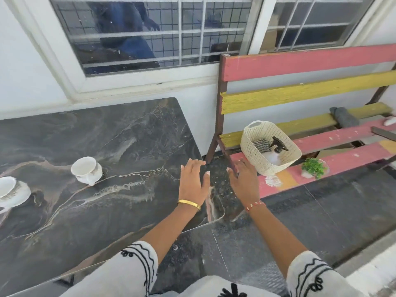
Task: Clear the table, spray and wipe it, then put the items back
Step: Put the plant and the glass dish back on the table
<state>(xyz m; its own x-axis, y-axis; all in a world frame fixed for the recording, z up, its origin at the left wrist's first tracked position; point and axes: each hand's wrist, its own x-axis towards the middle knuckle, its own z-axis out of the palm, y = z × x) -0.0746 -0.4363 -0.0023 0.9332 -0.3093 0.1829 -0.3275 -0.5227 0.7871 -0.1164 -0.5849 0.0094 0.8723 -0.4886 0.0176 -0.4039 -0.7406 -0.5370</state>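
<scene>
Both hands are stretched forward with fingers straight and spread, palms down, holding nothing. The left hand hovers over the right edge of the table, a dark marble-patterned slab with pale veins; a gold bangle circles its wrist. The right hand is past the table's edge, above the dark speckled floor, near the leg of a bench painted in pink and yellow slats; a red and white beaded bracelet sits on that wrist.

2 white cups remain on the table, well apart from the hands: one cup near the middle, tilted so its mouth faces up and left, and a second cup at the far left edge, partly cut off.

On the bench seat stands a cream woven basket, tipped toward the camera. Inside it lies a spray bottle, its dark trigger head pointing up and left, its white body running down to the right, beside a checked cloth. Just right of the basket is a small green plant. A grey folded cloth rests farther back on the bench.
</scene>
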